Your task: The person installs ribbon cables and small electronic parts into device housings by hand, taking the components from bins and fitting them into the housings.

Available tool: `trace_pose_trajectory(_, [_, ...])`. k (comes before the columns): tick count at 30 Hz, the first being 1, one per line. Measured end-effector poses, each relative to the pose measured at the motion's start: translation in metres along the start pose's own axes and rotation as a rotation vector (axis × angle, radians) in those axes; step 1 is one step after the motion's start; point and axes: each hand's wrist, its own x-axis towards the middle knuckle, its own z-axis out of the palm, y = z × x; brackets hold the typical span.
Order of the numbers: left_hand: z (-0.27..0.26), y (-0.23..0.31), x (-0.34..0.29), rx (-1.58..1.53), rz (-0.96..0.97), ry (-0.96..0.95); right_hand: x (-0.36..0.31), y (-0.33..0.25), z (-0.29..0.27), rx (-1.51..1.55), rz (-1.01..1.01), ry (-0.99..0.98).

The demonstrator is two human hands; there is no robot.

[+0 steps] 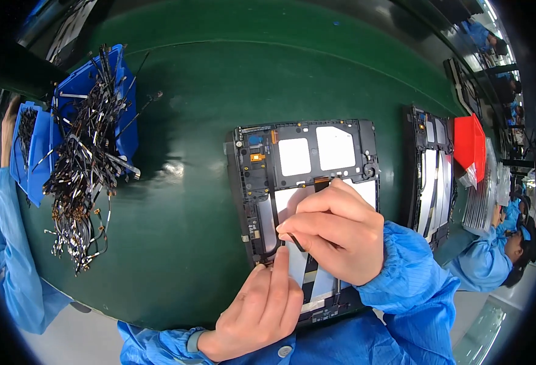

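Note:
In front of me lies an opened tablet [290,156], its black frame, white panels and silver battery cells exposed. My right hand [341,234] is over its middle, thumb and forefinger pinched on a thin black cable [296,243]. A loop of that cable shows below the fingertips; the rest is partly hidden by the hand. Just nearer to me, my left hand [260,307] rests at the tablet's lower left edge. Its forefinger stretches out and its tip touches down beside the cable, close to the right fingertips. The left hand appears to hold nothing.
Left, a blue bin [128,115] overflows with black cables [91,146] spilling onto the green table [195,85]; a smaller blue bin [41,173] adjoins it. Right are a second opened tablet [429,164], a red bin [469,143] and clear trays [482,204]. Co-workers sit on both sides.

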Motion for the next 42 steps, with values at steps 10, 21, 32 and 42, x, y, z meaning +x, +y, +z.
trace_pose_trajectory(10, [0.003,0.002,-0.001,0.03,-0.011,0.033,0.001,0.007,0.006,-0.051,-0.102,0.054])
trace_pose_trajectory(21, [0.003,0.002,-0.001,0.04,-0.006,0.029,0.011,0.001,0.002,0.061,0.139,0.054])
trace_pose_trajectory(32, [0.0,0.0,-0.001,-0.005,0.019,0.018,0.007,0.004,0.011,0.007,0.056,0.149])
trace_pose_trajectory(42, [-0.009,-0.002,0.003,-0.007,0.008,0.003,0.021,-0.014,0.007,-0.087,0.092,0.198])
